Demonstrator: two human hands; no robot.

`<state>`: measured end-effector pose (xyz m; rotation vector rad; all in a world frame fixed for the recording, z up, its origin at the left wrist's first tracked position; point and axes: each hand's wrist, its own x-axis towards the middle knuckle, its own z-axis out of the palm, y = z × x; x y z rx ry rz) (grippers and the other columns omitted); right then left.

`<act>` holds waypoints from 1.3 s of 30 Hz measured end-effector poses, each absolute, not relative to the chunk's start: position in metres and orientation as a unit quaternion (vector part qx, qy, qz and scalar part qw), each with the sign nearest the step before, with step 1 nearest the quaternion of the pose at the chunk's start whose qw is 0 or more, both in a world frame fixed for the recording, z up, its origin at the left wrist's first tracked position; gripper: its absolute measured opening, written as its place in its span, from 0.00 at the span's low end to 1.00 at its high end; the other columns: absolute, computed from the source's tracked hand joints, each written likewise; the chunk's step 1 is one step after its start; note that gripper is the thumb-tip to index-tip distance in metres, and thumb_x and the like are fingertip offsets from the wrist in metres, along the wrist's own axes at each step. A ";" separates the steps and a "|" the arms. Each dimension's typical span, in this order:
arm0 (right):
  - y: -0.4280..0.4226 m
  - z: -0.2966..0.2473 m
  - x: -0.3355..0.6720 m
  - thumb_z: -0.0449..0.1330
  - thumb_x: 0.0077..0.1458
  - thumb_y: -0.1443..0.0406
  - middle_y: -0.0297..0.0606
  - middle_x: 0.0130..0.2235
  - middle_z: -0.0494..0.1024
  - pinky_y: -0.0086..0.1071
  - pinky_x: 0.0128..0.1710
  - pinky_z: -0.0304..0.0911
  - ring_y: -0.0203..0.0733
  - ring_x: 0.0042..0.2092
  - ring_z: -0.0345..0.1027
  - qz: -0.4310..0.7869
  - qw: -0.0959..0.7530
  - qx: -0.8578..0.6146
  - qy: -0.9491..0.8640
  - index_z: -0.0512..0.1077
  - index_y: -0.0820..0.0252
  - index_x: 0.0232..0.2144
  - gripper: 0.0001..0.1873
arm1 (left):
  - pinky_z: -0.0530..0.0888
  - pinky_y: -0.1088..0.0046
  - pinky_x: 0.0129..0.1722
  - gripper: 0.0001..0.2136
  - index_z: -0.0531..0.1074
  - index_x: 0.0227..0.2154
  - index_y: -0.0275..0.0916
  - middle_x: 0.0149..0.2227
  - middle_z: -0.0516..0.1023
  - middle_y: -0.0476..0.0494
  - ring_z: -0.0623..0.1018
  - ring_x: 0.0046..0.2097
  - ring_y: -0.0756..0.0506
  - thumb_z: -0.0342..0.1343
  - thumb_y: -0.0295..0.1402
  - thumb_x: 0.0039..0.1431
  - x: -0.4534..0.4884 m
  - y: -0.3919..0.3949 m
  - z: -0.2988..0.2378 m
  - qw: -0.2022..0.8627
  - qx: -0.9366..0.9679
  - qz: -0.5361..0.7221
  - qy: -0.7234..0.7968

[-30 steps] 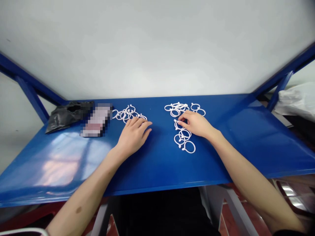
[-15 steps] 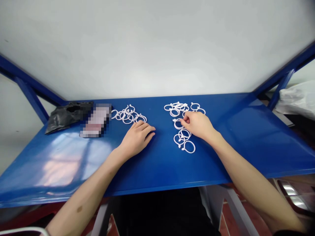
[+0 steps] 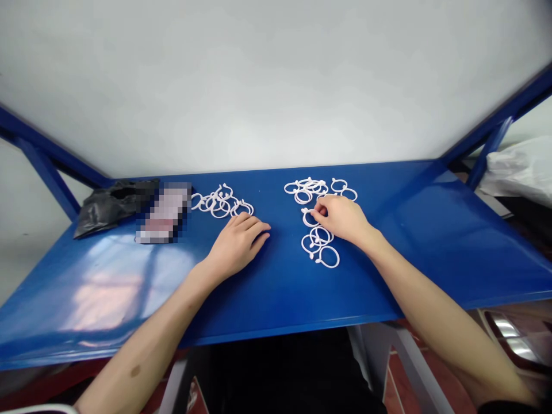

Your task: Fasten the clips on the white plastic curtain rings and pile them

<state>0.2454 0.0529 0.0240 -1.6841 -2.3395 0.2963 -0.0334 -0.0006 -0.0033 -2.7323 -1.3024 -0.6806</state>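
Observation:
My right hand [image 3: 344, 218] is closed in a pinch at the edge of a white ring [image 3: 304, 219], which lies on the blue table and is partly hidden by the fingers. Each ring has small knobbed ends, like a shower curtain ring. Just nearer to me lie several overlapping white rings [image 3: 330, 267]; another cluster [image 3: 303, 202] sits beyond the hand. My left hand [image 3: 236, 244] rests on the table with its fingers apart and nothing in them. A third group of white rings [image 3: 221, 216] lies just past its knuckles.
The blue table [image 3: 276, 287] meets a pale wall [image 3: 276, 86] at the back. On the left are a black plastic bag [image 3: 101, 211] and a blurred flat rectangular object [image 3: 166, 210]. Blue frame bars rise at both sides. A white plastic bag [image 3: 521, 172] shows at far right.
The view has shifted slightly, moving the things on the table a little to the left. Both hands keep nearly the same places, the right still at the same ring.

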 end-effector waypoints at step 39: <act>0.006 0.032 0.206 0.51 0.71 0.60 0.40 0.50 0.80 0.33 0.40 0.66 0.40 0.43 0.75 0.017 0.235 -0.331 -0.914 0.74 0.56 0.47 0.13 | 0.70 0.68 0.36 0.12 0.74 0.38 0.39 0.36 0.79 0.45 0.71 0.35 0.46 0.45 0.22 0.69 -0.026 -0.005 0.006 0.158 -0.895 -0.255 -0.330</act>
